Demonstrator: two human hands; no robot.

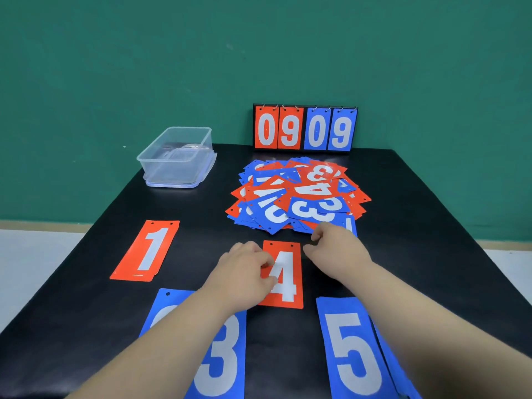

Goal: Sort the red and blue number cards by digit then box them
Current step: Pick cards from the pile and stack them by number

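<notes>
Facing green wall [115, 67], over black table [417, 211], left hand [244, 269] pinches red 4 card [289, 296]; right hand [336, 249] curled, hold unclear.

The scoreboard [305, 128] reads 0909; laid out are a red 1 card [145, 251], red 4 card [288, 283], blue 3 card [221, 358] and blue 5 card [354, 352].
</notes>
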